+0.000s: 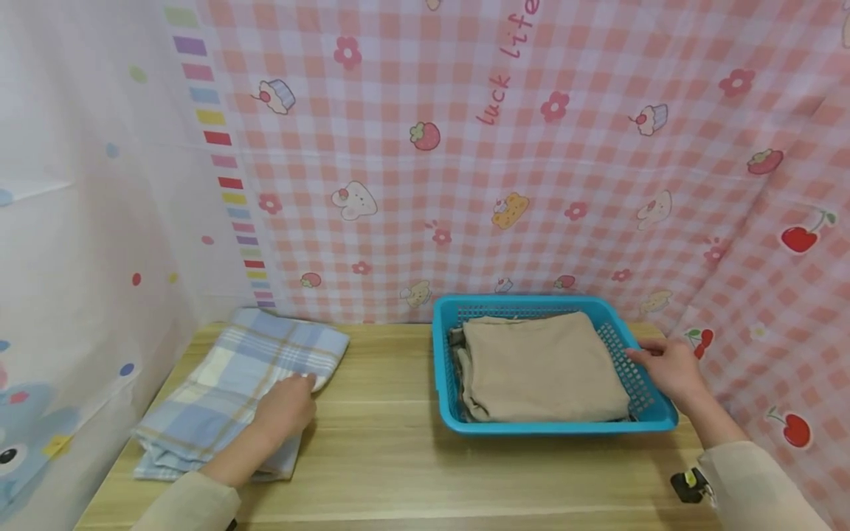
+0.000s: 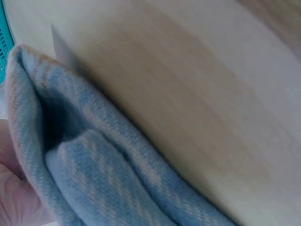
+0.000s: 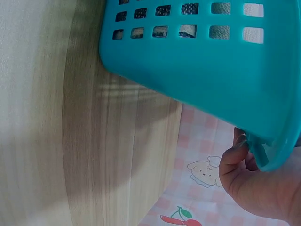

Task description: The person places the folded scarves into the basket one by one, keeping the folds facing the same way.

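Observation:
A folded blue, white and tan plaid cloth [image 1: 226,383] lies at the left of the wooden table. My left hand [image 1: 285,405] grips its right edge, with the fingertips partly hidden. In the left wrist view the cloth's thick folded layers [image 2: 103,174] hide most of that hand. Over on the right, a turquoise plastic basket [image 1: 558,428] holds a folded beige cloth [image 1: 544,365], with darker fabric showing under it. With fingers and thumb, my right hand [image 1: 671,369] holds the basket's right rim, seen at the rim's end in the right wrist view.
The wooden table [image 1: 372,457] runs between the plaid cloth and the basket. A pink checked curtain [image 1: 398,169] hangs right behind it and along the right side. White dotted fabric [image 1: 86,243] covers the left side.

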Available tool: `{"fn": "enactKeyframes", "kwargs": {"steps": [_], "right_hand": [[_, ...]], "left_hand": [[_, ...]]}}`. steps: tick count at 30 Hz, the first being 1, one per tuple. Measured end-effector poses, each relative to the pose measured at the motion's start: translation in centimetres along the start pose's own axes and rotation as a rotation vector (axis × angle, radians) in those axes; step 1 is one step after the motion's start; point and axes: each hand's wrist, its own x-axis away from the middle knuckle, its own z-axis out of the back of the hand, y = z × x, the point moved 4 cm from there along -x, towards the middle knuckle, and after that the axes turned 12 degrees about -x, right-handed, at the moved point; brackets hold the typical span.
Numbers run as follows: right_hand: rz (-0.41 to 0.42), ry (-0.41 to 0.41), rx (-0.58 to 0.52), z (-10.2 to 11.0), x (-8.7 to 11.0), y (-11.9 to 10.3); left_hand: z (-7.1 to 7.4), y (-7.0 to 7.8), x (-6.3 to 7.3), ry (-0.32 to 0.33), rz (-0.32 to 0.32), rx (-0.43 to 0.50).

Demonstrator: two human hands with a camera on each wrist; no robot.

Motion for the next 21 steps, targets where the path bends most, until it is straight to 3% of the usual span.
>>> {"fn": "enactKeyframes", "kwargs": {"steps": [7,21], "right_hand": [[0.006,0.003,0.017,0.2,-0.1,0.1],[-0.004,0.012,0.024,0.6,-0.1,0.5]], "left_hand": [[0.1,0.6,0.1,-0.072,-0.035,0.048],[0.0,1.9,0.3,-0.024,-0.109,0.029]]}}
